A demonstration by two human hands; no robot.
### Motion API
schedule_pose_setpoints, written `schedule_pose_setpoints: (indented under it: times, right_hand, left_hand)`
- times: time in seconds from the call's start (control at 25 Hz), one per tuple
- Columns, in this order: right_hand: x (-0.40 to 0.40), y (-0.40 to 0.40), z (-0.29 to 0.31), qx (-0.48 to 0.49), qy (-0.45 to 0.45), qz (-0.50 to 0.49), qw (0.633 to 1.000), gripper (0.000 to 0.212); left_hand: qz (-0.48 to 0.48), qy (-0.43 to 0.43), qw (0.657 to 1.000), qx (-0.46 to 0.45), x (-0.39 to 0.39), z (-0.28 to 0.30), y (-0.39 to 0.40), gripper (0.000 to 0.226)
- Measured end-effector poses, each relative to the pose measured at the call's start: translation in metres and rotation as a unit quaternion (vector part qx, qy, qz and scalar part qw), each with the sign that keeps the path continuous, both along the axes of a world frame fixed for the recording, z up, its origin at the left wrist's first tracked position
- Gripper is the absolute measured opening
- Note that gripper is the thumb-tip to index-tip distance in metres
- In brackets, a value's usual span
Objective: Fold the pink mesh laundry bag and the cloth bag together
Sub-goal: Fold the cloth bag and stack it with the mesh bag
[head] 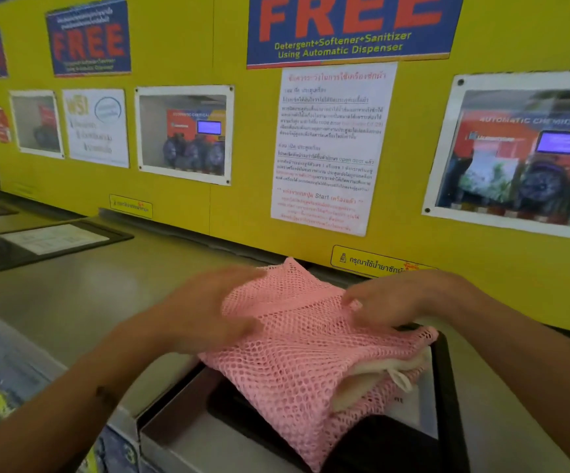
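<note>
The pink mesh laundry bag (297, 353) lies folded over on top of a washing machine, with the cream cloth bag (389, 370) tucked inside the fold and poking out at its right edge. My left hand (208, 308) rests flat on the bag's left side, fingers spread and blurred by motion. My right hand (389, 298) presses down on the upper right part of the mesh, fingers apart. Neither hand closes around the fabric.
The bundle lies over a black-framed panel (447, 387) on the machine top. Grey machine tops (89, 295) stretch away to the left, one carrying another black-framed sheet (48, 240). A yellow wall (208, 199) with posters rises directly behind.
</note>
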State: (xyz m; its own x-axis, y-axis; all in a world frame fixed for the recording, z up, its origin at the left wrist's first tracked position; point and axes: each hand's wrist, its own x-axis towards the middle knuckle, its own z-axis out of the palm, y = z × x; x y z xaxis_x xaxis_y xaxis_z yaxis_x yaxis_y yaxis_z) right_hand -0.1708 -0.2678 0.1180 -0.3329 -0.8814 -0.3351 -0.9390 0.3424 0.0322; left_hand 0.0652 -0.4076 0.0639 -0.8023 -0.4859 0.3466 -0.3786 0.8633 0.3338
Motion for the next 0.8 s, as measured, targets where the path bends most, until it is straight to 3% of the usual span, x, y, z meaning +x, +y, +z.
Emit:
schedule_pose_setpoints:
  times: [0.08, 0.12, 0.16, 0.24, 0.32, 0.44, 0.52, 0.68, 0.8]
  right_hand:
    - [-0.005, -0.005, -0.008, -0.098, -0.045, -0.041, 0.993, 0.066]
    - [-0.007, -0.007, -0.017, -0.135, -0.073, -0.060, 0.986, 0.070]
    - [-0.007, -0.009, -0.027, -0.161, -0.103, -0.070, 0.979, 0.073]
    - [-0.005, -0.008, -0.042, -0.214, -0.158, -0.068, 0.962, 0.072]
    - [0.000, -0.004, -0.046, -0.276, -0.216, -0.064, 0.934, 0.068]
    - [0.007, 0.005, -0.042, -0.299, -0.330, -0.076, 0.892, 0.063]
    - [0.011, 0.011, -0.037, -0.276, -0.372, -0.090, 0.881, 0.064]
    - [0.012, 0.016, -0.036, -0.249, -0.366, -0.137, 0.886, 0.071]
    - [0.010, 0.019, -0.041, -0.266, -0.522, -0.169, 0.793, 0.064]
  left_hand:
    - [0.084, 0.104, 0.990, -0.035, 0.011, 0.005, 0.005, 0.060]
    - [0.142, 0.111, 0.983, -0.025, 0.017, 0.004, 0.010, 0.056]
    - [0.197, 0.072, 0.978, 0.003, 0.023, 0.001, 0.017, 0.058]
    - [0.249, -0.086, 0.962, 0.067, 0.032, -0.005, 0.036, 0.073]
    - [0.245, -0.124, 0.956, 0.100, 0.030, -0.005, 0.048, 0.079]
    - [0.202, -0.069, 0.964, 0.160, 0.011, 0.000, 0.052, 0.075]
    - [0.192, -0.026, 0.963, 0.190, -0.001, -0.001, 0.050, 0.074]
    - [0.137, 0.102, 0.960, 0.221, -0.014, 0.000, 0.055, 0.079]
    - [0.095, 0.182, 0.941, 0.269, -0.013, -0.006, 0.052, 0.082]
